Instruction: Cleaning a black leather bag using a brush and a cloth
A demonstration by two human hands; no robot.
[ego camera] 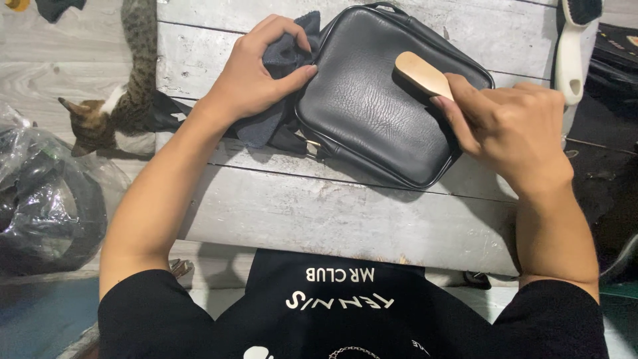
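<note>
A black leather bag (372,100) lies flat on a whitewashed wooden table (332,213). My left hand (256,70) presses a dark grey cloth (282,56) against the bag's left edge. The cloth bunches under my fingers and trails down beside the bag. My right hand (508,126) grips a brush with a pale wooden back (422,74), resting it on the bag's upper right part. The bristles are hidden beneath the wood.
A tabby cat (119,100) stands on the floor left of the table. A clear plastic bag of dark items (46,199) sits at lower left. A white-handled brush (575,46) lies at the top right, next to dark objects (608,166).
</note>
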